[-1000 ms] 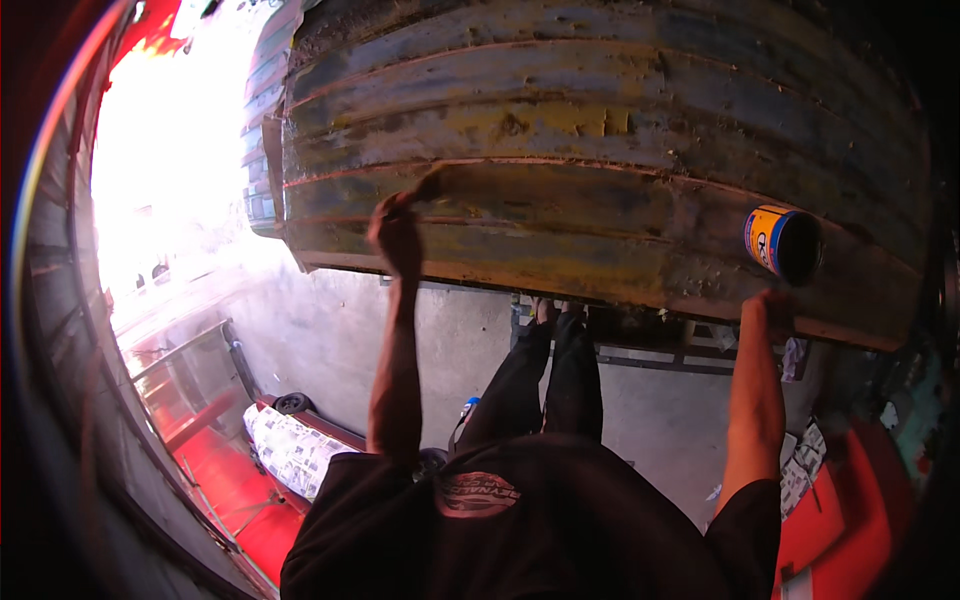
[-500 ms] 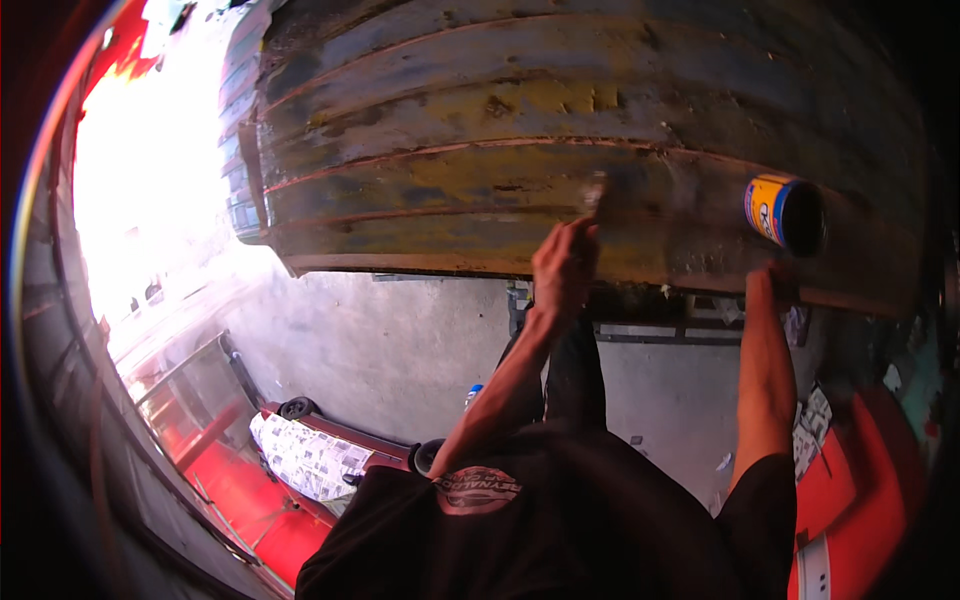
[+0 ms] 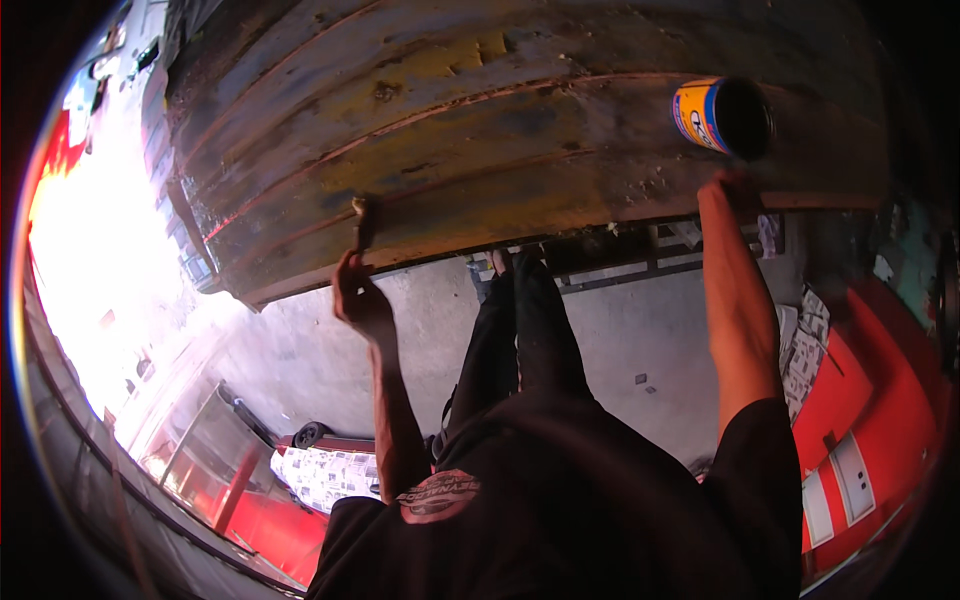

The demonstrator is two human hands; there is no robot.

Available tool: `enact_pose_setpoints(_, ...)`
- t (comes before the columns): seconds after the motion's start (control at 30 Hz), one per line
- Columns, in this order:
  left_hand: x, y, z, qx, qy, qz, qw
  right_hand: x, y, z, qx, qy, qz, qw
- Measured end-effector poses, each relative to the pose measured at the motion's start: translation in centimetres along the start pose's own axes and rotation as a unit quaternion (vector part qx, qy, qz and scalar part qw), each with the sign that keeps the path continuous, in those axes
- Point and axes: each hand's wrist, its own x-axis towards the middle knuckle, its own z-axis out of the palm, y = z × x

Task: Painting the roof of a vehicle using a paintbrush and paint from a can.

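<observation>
My left hand (image 3: 362, 298) is closed round a small paintbrush (image 3: 364, 225), its pale tip pointing up over the front part of a ribbed panel (image 3: 470, 205). The panel is worn, with brown, yellow and bluish patches and bits of loose, peeling coating. To the right, an open can (image 3: 697, 115) with a yellow and blue label stands on the panel, its inside dark. My right hand (image 3: 733, 190) is at the panel's near edge, just below the can. Shadow hides its fingers, and I cannot tell whether it touches the can.
Beneath the panel's edge runs a dark frame (image 3: 635, 278) above the grey concrete floor (image 3: 640, 340). A vehicle part covered in newspaper (image 3: 325, 478) is at the lower left. Red bodywork (image 3: 880, 390) stands at the right, with more newspaper beside it. Bright daylight enters at the left.
My left hand has moved left along the panel with the paintbrush. The view has shifted and turned, so the can and my right hand appear higher and further left.
</observation>
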Motion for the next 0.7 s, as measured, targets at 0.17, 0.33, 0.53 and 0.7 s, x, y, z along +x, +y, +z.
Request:
enact_pose_setpoints(0.17, -4.6, 8.1, 6.4, -0.071, -0.107, 0.018, 0.992, -0.9, 0.5, 0.1, -0.067, 0.013, -0.048, 0.997)
enact_pose_setpoints(0.33, -6.3, 16.1, 12.3, -0.152, -0.226, 0.037, 0.961, -0.9, 0.4, 0.5, -0.142, 0.022, -0.085, 0.986)
enact_pose_setpoints(0.53, -5.6, 9.9, 9.5, -0.229, -0.089, -0.069, 0.967, -2.8, 1.5, -0.1, -0.231, 0.05, -0.137, 0.962)
enact_pose_setpoints(0.7, -5.4, 13.4, 11.0, -0.144, -0.164, 0.015, 0.976, -1.4, 0.9, 0.8, -0.3, 0.075, -0.178, 0.934)
